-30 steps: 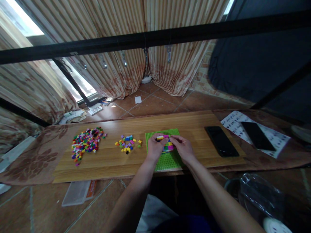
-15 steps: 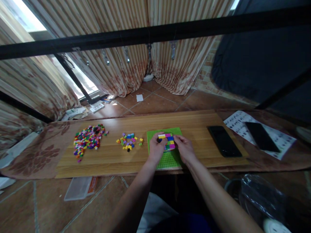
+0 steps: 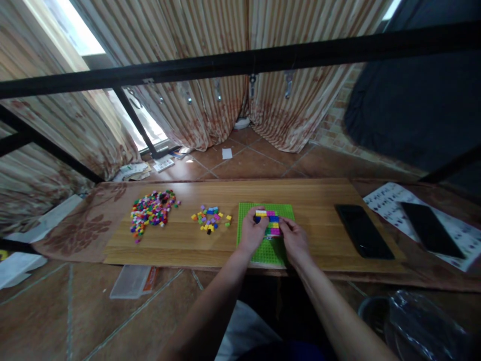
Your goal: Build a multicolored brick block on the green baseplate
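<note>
A block of joined toy building bricks (image 3: 273, 225), in white, yellow, magenta, blue and green rows, is over the green studded baseplate (image 3: 246, 210). My left hand (image 3: 253, 231) is closed around the block's left side, its thumb lying across the top. At the right edge, my right hand (image 3: 296, 240) pinches with thumb and forefinger against the block; its fingertips hide whether a loose brick is between them. Whether the block is lifted or rests on the baseplate, I cannot tell.
Left of the baseplate lies a small scatter of bricks (image 3: 211, 219), and farther left a big mixed pile (image 3: 154, 209). A black phone (image 3: 363, 230) is on the wooden board (image 3: 210, 250). Further right, another dark device (image 3: 432, 228) lies on a printed sheet (image 3: 389, 195).
The whole view has shifted, so the things appear farther right and slightly lower. Both hands stay on the brick block, with little visible change in their grip.
</note>
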Demonstrator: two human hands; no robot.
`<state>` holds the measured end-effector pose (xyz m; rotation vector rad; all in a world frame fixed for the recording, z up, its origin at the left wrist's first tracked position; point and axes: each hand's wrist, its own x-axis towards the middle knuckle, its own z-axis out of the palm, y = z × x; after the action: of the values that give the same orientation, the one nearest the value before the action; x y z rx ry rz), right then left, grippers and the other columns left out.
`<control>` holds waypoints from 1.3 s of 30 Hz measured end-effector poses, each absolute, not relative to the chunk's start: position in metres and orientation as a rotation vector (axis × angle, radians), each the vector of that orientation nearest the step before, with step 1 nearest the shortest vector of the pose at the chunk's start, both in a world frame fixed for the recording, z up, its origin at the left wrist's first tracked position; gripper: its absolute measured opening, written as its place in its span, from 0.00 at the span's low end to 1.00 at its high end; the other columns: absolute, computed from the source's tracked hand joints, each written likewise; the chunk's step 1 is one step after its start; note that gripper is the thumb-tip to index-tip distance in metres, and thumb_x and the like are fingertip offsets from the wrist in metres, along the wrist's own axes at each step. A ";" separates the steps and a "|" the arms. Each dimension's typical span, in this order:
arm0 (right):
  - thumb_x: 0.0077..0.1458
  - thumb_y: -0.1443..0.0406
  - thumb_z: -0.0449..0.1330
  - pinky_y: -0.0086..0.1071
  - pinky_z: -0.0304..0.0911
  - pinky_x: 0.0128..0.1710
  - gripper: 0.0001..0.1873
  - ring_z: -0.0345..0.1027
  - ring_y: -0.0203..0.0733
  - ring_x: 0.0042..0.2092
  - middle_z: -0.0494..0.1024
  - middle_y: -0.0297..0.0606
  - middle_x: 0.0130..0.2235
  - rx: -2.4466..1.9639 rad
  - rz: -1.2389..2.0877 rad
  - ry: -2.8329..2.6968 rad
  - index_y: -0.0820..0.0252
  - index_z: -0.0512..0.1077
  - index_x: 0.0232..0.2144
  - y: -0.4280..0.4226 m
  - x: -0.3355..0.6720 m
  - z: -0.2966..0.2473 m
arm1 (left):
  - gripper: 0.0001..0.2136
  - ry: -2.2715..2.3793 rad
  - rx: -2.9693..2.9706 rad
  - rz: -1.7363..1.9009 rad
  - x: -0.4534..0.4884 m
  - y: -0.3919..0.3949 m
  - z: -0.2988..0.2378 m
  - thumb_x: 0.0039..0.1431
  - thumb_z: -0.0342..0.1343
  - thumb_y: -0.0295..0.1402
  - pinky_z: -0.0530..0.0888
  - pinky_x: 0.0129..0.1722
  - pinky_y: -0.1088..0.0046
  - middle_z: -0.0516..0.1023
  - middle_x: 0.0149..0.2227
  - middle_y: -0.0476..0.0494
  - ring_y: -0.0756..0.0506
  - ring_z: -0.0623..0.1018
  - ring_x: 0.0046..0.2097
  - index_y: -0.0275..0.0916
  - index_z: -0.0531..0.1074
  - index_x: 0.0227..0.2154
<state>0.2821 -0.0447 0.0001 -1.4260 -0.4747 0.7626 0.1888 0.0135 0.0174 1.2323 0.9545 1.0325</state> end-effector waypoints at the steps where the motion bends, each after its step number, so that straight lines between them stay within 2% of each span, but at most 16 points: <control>1: 0.43 0.52 0.64 0.37 0.67 0.36 0.19 0.71 0.43 0.33 0.80 0.39 0.33 -1.423 0.768 -0.480 0.58 0.77 0.33 -0.046 0.284 0.000 | 0.13 0.946 1.219 1.063 0.188 0.012 0.016 0.48 0.57 0.29 0.69 0.39 0.75 0.75 0.34 0.49 0.51 0.73 0.35 0.38 0.73 0.39; 5: 0.47 0.50 0.61 0.37 0.67 0.34 0.21 0.70 0.42 0.31 0.80 0.41 0.35 -1.536 0.637 -0.583 0.60 0.76 0.36 -0.059 0.294 -0.002 | 0.14 0.943 1.096 1.183 0.176 0.002 0.009 0.52 0.56 0.33 0.68 0.52 0.66 0.75 0.46 0.42 0.46 0.74 0.48 0.39 0.71 0.43; 8: 0.51 0.51 0.58 0.40 0.66 0.41 0.20 0.71 0.45 0.37 0.79 0.43 0.38 -1.661 0.458 -0.734 0.60 0.76 0.37 -0.079 0.303 -0.005 | 0.15 0.967 1.049 1.195 0.157 -0.010 0.006 0.54 0.57 0.35 0.65 0.57 0.64 0.73 0.50 0.41 0.44 0.71 0.54 0.39 0.70 0.45; 12: 0.56 0.53 0.54 0.42 0.64 0.45 0.18 0.70 0.47 0.43 0.77 0.44 0.41 -1.782 0.320 -0.963 0.59 0.75 0.38 -0.104 0.306 -0.011 | 0.16 1.014 1.116 1.137 0.132 -0.030 0.002 0.57 0.55 0.38 0.66 0.56 0.63 0.74 0.50 0.41 0.45 0.73 0.52 0.40 0.68 0.47; 21: 0.59 0.57 0.50 0.38 0.65 0.42 0.15 0.70 0.45 0.41 0.75 0.42 0.39 -1.890 0.066 -1.346 0.58 0.73 0.37 -0.099 0.309 -0.022 | 0.18 1.036 1.322 1.069 0.131 -0.047 -0.007 0.59 0.54 0.39 0.65 0.58 0.62 0.72 0.53 0.39 0.43 0.71 0.56 0.40 0.67 0.51; 27: 0.58 0.57 0.49 0.39 0.65 0.43 0.16 0.70 0.46 0.41 0.75 0.43 0.41 -1.917 0.014 -1.381 0.58 0.74 0.37 -0.097 0.314 -0.027 | 0.14 1.073 1.304 1.151 0.114 -0.034 -0.002 0.60 0.52 0.36 0.72 0.49 0.66 0.75 0.46 0.40 0.46 0.75 0.47 0.38 0.68 0.47; 31: 0.58 0.57 0.50 0.39 0.65 0.44 0.16 0.70 0.46 0.42 0.75 0.42 0.41 -1.910 0.002 -1.371 0.59 0.74 0.37 -0.099 0.312 -0.029 | 0.12 1.360 1.638 1.310 0.074 -0.008 0.005 0.58 0.52 0.31 0.71 0.50 0.64 0.74 0.45 0.41 0.45 0.74 0.47 0.40 0.71 0.45; 33: 0.59 0.57 0.50 0.38 0.65 0.43 0.17 0.70 0.46 0.41 0.75 0.42 0.41 -1.905 -0.005 -1.373 0.59 0.74 0.37 -0.099 0.312 -0.030 | 0.12 1.497 1.855 1.251 0.057 0.005 0.010 0.57 0.52 0.29 0.69 0.52 0.61 0.74 0.45 0.42 0.44 0.72 0.49 0.42 0.72 0.43; 39: 0.59 0.56 0.49 0.39 0.65 0.43 0.17 0.70 0.46 0.42 0.75 0.42 0.42 -1.911 -0.017 -1.370 0.59 0.75 0.36 -0.098 0.310 -0.028 | 0.14 1.683 2.212 1.022 0.044 0.021 0.009 0.53 0.55 0.26 0.69 0.50 0.58 0.73 0.45 0.40 0.40 0.71 0.50 0.42 0.74 0.43</control>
<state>0.3102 -0.0985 -0.0281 -1.9108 -1.3702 -0.0167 0.0438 0.0205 0.0089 2.2118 1.6829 1.0223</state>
